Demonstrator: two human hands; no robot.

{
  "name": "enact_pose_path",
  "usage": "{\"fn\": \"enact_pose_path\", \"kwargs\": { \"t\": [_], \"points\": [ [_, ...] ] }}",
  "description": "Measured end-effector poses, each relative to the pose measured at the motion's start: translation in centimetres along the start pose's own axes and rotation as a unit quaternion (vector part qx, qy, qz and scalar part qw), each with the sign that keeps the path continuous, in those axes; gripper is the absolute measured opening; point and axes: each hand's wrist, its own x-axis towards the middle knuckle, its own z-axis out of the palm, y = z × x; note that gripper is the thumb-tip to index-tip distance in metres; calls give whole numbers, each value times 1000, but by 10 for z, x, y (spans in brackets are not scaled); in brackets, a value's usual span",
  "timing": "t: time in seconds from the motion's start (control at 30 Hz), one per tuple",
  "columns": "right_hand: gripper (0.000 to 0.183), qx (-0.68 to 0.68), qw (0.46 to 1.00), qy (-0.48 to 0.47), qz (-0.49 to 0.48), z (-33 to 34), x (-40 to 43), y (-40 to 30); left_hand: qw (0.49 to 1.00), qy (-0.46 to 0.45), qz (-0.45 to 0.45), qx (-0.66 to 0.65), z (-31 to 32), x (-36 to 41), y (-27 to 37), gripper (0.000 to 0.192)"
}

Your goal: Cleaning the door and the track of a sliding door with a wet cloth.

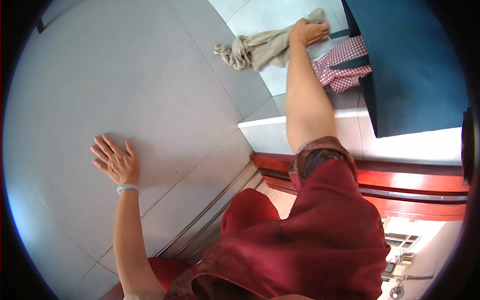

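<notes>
My left hand [117, 163] rests flat on the large grey tile [157, 93], palm down, with its fingers spread and nothing in it. A pale bangle [128, 188] circles that wrist. At the upper right, my outstretched right hand [309, 33] grips a crumpled beige cloth [268, 45]. The cloth trails to the left over the edge between the grey tile and some lighter tiles [277, 80]. It looks slightly blurred, and my grip hides part of it.
Right of my right hand, a red-and-white checked cloth [343, 62] shows beside a large dark blue panel [416, 71]. A white-edged ledge [262, 122] runs below, above a red frame [408, 178]. A small dark fitting [40, 26] sits at the upper left.
</notes>
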Motion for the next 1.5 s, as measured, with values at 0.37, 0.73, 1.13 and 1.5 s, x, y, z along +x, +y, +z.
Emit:
{"fn": "enact_pose_path", "kwargs": {
  "t": [0.37, 0.73, 1.13, 1.5],
  "points": [
    [70, -263, 856, -270, -355, 41, -6, -4, 1000, 10, 8, -12, 6, 2, 3, 68],
    [69, -370, 821, -301, -314, 61, -51, 9, 1000, 11, 8, -2, 3, -2, 2, 69],
    [72, -309, 855, -406, -96, 10, -152, 48, 999, 34, 25, -20, 4, 0, 4, 68],
    [82, -141, 970, -159, 121, -6, -75, 10, 1000, 23, 14, -9, 10, -1, 0, 68]
  ]
}}
